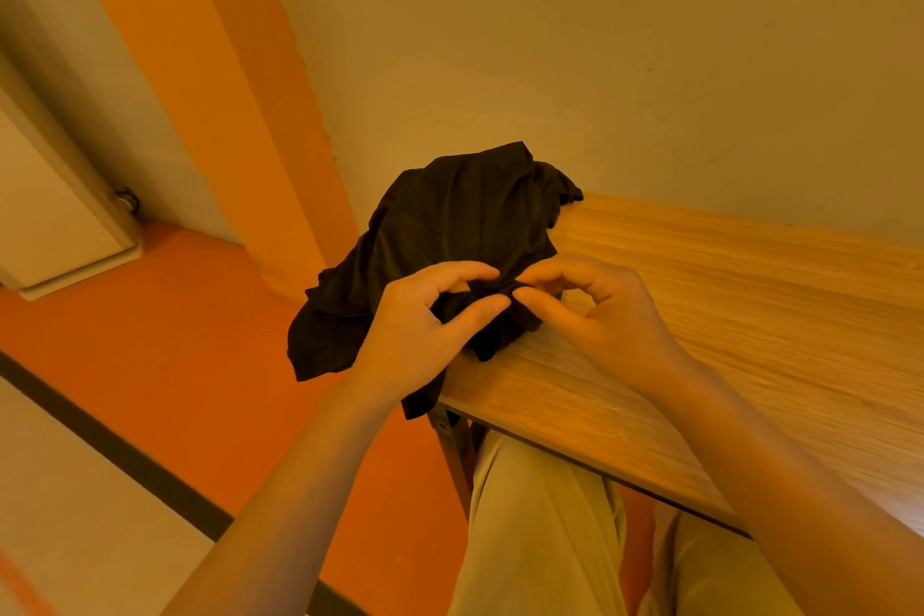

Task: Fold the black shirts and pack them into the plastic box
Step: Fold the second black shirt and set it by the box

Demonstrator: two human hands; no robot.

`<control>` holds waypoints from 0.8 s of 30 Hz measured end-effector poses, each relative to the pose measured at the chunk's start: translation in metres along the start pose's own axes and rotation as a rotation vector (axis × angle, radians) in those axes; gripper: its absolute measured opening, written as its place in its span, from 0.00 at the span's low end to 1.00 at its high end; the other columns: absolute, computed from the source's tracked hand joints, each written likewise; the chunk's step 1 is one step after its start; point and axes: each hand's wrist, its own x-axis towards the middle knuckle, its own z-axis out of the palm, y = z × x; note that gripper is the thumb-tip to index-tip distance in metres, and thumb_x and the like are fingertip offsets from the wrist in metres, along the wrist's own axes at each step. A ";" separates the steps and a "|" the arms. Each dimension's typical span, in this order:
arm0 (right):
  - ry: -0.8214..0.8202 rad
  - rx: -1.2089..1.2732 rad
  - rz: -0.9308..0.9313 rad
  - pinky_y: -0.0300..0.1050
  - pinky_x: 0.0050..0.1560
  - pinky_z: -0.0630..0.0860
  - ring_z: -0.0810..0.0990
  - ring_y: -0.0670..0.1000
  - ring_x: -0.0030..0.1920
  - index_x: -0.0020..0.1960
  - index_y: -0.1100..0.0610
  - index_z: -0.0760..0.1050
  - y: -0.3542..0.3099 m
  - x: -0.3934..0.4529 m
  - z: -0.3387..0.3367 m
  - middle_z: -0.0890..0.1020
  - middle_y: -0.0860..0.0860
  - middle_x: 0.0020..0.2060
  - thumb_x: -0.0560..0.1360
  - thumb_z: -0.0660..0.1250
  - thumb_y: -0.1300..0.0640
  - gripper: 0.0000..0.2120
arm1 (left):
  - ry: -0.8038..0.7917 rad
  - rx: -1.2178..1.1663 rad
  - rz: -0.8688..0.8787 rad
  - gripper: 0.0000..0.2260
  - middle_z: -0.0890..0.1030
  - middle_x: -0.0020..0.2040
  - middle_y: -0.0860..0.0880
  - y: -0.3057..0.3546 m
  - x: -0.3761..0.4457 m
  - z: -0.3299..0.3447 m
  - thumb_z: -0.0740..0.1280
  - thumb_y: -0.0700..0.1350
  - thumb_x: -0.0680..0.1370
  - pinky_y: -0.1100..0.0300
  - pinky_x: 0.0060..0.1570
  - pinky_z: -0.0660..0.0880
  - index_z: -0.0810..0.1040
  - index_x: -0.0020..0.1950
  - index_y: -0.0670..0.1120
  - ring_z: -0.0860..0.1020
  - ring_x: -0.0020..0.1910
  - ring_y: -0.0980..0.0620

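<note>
We look down at a crumpled black fabric shirt [450, 235] heaped on the left end of a light wooden table [725, 305]. Part of the cloth spills over the table's left edge and hangs above the orange floor [165, 340].

Our left hand [425, 330] pinches a fold of the shirt's near edge between thumb and curled forefinger; the cloth passes under the palm and drops past the table corner. Our right hand [595, 305] meets it fingertip to fingertip, thumb and forefinger curled and nipping the same ridge of fabric, the other fingers bent behind. The bulk of the shirt lies beyond both sets of fingers, toward the pale wall [600, 65].

Beige trousers [540, 530] show below the table edge. A white door [45, 215] stands far left.
</note>
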 end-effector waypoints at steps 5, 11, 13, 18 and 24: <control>-0.089 0.030 0.152 0.28 0.47 0.73 0.80 0.37 0.45 0.56 0.45 0.75 0.001 -0.001 0.008 0.81 0.41 0.39 0.72 0.70 0.55 0.14 | -0.162 -0.163 -0.157 0.19 0.78 0.59 0.53 0.009 0.003 -0.003 0.67 0.42 0.78 0.71 0.55 0.72 0.73 0.68 0.51 0.74 0.59 0.67; -0.025 0.016 0.222 0.29 0.45 0.74 0.80 0.38 0.42 0.56 0.50 0.79 0.004 -0.001 0.015 0.81 0.41 0.38 0.73 0.70 0.57 0.12 | -0.102 -0.211 -0.122 0.21 0.80 0.53 0.51 0.009 0.000 -0.006 0.71 0.38 0.75 0.63 0.50 0.78 0.75 0.66 0.51 0.80 0.49 0.54; 0.004 -0.007 0.212 0.30 0.46 0.75 0.80 0.40 0.42 0.54 0.53 0.80 0.006 -0.001 0.014 0.81 0.43 0.37 0.73 0.71 0.58 0.10 | -0.028 -0.104 -0.089 0.18 0.80 0.50 0.53 0.006 -0.003 -0.006 0.71 0.37 0.75 0.64 0.44 0.78 0.77 0.63 0.51 0.79 0.44 0.52; 0.061 -0.022 0.201 0.29 0.45 0.74 0.79 0.40 0.41 0.55 0.54 0.80 0.009 0.000 0.011 0.81 0.44 0.37 0.74 0.70 0.59 0.10 | 0.199 0.083 -0.021 0.07 0.83 0.45 0.56 0.002 -0.010 -0.006 0.70 0.41 0.76 0.72 0.40 0.71 0.84 0.52 0.49 0.78 0.41 0.62; 0.084 -0.020 0.203 0.31 0.46 0.75 0.80 0.42 0.42 0.54 0.49 0.78 0.010 -0.001 0.009 0.81 0.45 0.37 0.74 0.70 0.59 0.10 | 0.157 -0.069 -0.081 0.06 0.82 0.46 0.60 0.010 -0.012 -0.007 0.69 0.43 0.76 0.73 0.45 0.74 0.81 0.50 0.54 0.80 0.47 0.64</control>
